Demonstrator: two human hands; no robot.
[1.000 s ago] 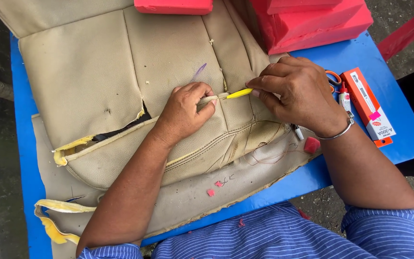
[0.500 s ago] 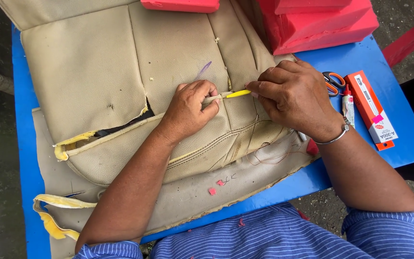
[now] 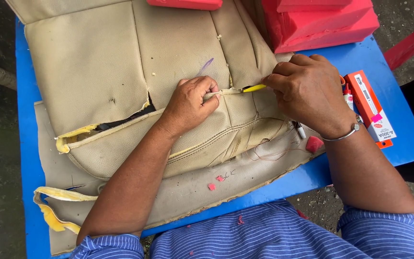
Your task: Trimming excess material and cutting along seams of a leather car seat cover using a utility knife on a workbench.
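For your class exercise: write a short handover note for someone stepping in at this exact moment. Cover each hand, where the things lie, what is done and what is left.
Left hand: fingers pinch the seam of the beige seat cover on the blue table.
Right hand: grips a yellow-handled tool, its tip at that seam.
Nearby: orange box by the right wrist, red foam blocks at the far edge, pink scraps on the cover.
Done: a seam further left already gapes open, yellow foam showing.
Left: the seam from the tool towards the right hand looks closed.
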